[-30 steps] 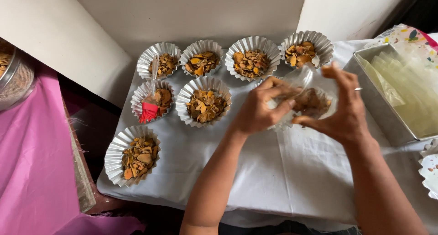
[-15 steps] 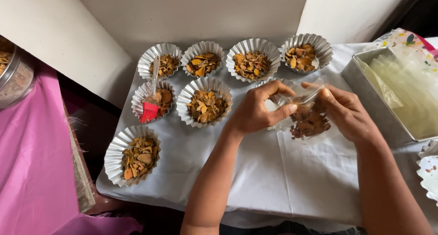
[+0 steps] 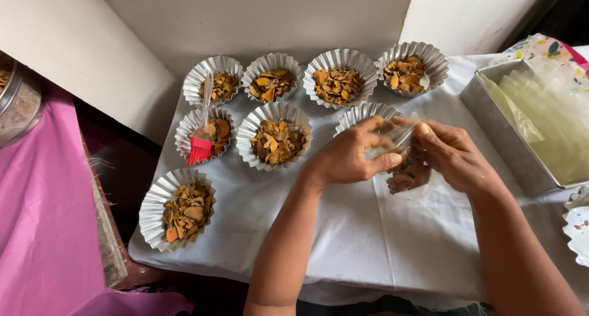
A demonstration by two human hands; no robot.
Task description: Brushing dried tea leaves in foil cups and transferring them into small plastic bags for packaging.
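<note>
Both my hands grip one small clear plastic bag (image 3: 412, 169) filled with brown and orange dried pieces, held just above the white cloth (image 3: 368, 236). My left hand (image 3: 353, 156) pinches the bag's top from the left, my right hand (image 3: 451, 153) holds it from the right. An empty fluted foil cup (image 3: 359, 115) sits partly hidden behind my left hand. Several foil cups filled with the same dried pieces stand in rows to the left and behind, such as the cup (image 3: 275, 137) next to my left hand.
A red silicone brush (image 3: 200, 145) lies in one cup at the left. A metal tray (image 3: 491, 123) with clear bags stands at the right. A pink cloth (image 3: 43, 218) covers the left side, with a mesh sieve (image 3: 18, 101) on it. A patterned paper plate (image 3: 577, 230) is at the right edge.
Both hands have lowered the bag from above the cups toward the cloth. The right hand's raised fingers have closed onto the bag.
</note>
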